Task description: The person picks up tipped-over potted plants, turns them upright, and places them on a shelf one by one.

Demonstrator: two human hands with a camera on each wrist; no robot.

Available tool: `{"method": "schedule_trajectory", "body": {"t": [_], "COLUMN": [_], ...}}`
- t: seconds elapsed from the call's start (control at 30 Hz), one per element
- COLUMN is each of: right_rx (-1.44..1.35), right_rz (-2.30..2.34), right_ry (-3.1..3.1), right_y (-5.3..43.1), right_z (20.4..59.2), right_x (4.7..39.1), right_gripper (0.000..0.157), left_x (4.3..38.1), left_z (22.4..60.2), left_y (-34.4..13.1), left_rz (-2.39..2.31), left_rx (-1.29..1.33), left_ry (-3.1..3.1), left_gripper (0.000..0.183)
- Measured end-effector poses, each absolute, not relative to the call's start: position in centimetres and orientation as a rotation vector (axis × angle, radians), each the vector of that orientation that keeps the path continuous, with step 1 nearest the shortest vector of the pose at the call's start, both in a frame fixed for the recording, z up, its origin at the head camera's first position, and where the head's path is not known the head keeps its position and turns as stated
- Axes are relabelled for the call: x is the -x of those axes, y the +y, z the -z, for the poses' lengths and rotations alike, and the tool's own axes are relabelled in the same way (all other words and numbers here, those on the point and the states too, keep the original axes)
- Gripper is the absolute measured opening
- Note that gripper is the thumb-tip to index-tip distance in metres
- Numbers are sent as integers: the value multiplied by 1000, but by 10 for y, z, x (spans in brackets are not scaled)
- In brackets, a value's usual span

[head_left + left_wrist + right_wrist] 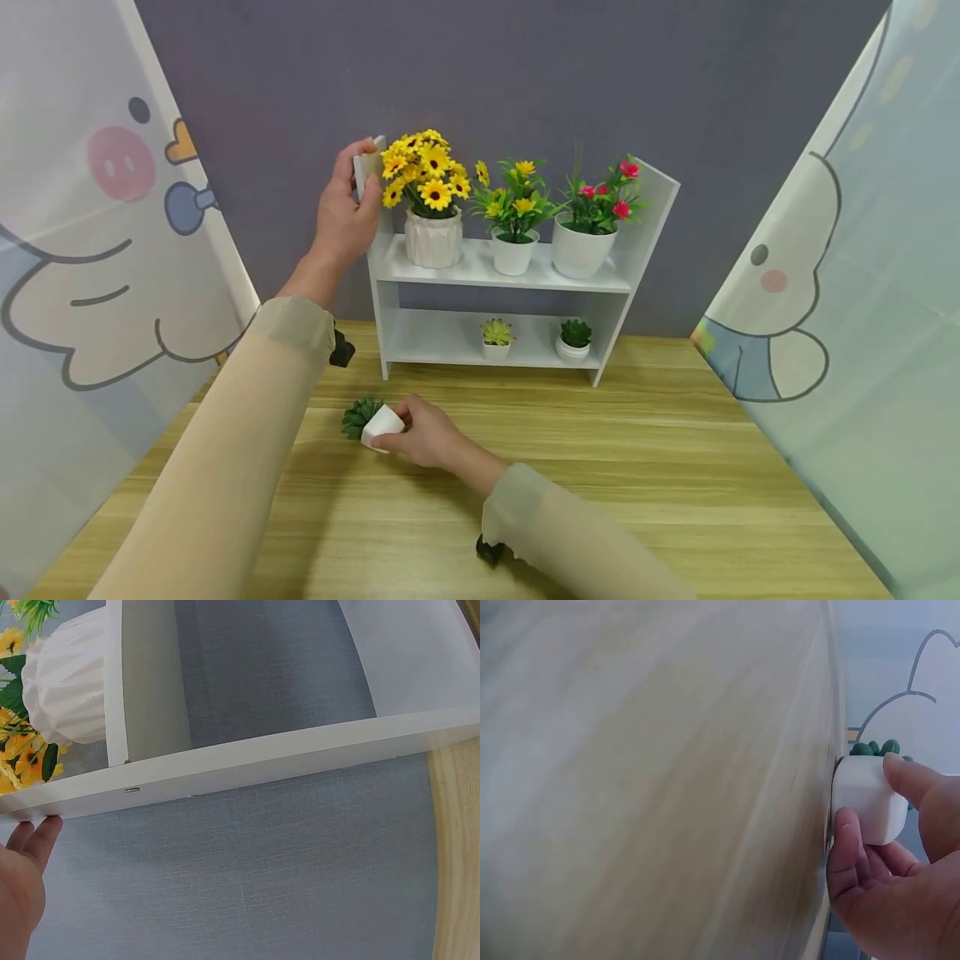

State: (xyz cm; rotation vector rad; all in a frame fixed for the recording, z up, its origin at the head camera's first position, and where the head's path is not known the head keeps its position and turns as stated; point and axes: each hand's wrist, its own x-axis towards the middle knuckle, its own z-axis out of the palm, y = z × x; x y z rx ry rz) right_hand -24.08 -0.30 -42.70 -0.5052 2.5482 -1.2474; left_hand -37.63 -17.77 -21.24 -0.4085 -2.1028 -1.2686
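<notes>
At the upper left of the white two-tier shelf (pixel 442 323), my left hand (pixel 347 212) grips the top of the side panel, thumb towards the inside. The left wrist view shows fingertips (pixel 43 838) against the panel's outer face. Lower down, my right hand (pixel 431 433) pinches a small white pot (pixel 384 427) holding a dark green succulent (pixel 362 417). That pot lies tipped over near the tabletop, its plant pointing left. In the right wrist view the thumb and fingers hold the white pot (pixel 870 796) from both sides.
The upper tier carries a pot of yellow sunflowers (pixel 433 237), a yellow-flowered plant (pixel 513 252) and a pink-flowered plant (pixel 585 250). On the lower tier stand a light green succulent (pixel 497 333) and a dark green one (pixel 575 335). Beneath is a wood-grain table (pixel 637 475).
</notes>
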Motion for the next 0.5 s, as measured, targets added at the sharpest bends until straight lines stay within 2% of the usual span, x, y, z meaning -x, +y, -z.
{"method": "schedule_trajectory", "body": {"t": [0.5], "right_rx": [530], "right_rz": [1360], "right_ry": [2430], "right_y": [17], "right_z": [426], "right_x": [243], "right_gripper": [36], "left_x": [378], "left_z": [213], "left_y": [-179], "left_rz": [1244], "left_rx": [415], "left_ry": [-2103], "left_gripper": [51]}}
